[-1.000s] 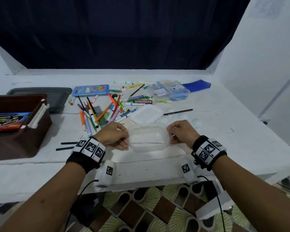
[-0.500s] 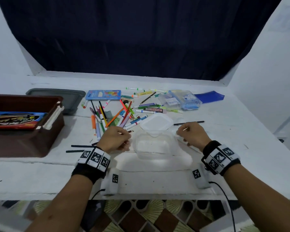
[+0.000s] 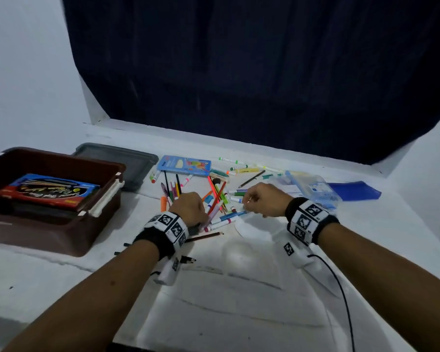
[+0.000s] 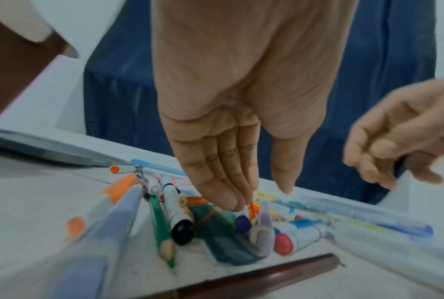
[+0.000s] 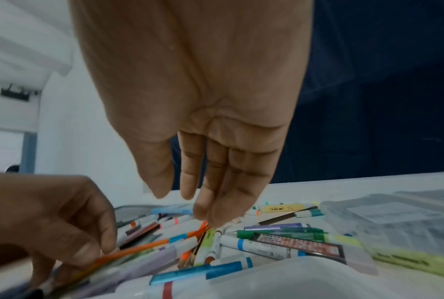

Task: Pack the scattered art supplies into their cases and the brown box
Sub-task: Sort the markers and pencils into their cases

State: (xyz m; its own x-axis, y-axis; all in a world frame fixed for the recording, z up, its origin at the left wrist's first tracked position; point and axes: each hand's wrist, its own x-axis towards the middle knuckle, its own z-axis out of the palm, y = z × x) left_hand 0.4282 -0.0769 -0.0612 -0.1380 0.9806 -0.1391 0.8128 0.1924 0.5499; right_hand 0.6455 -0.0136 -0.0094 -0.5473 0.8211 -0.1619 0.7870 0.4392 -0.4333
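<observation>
Nearest the person sits the clear tub (image 3: pixel 249 252), not yet filled, and just beyond it both hands are over the marker pile (image 3: pixel 214 199) — the gathering step, by the look of it. The left hand (image 3: pixel 188 208) reaches down at the pile's left edge with straight fingers (image 4: pixel 223 188) gripping nothing; the right hand (image 3: pixel 263 199), over the pile's right side, likewise holds nothing. Next they need to close on a bundle and carry it back to the tub; left of the pile waits the brown box (image 3: pixel 48 224).
</observation>
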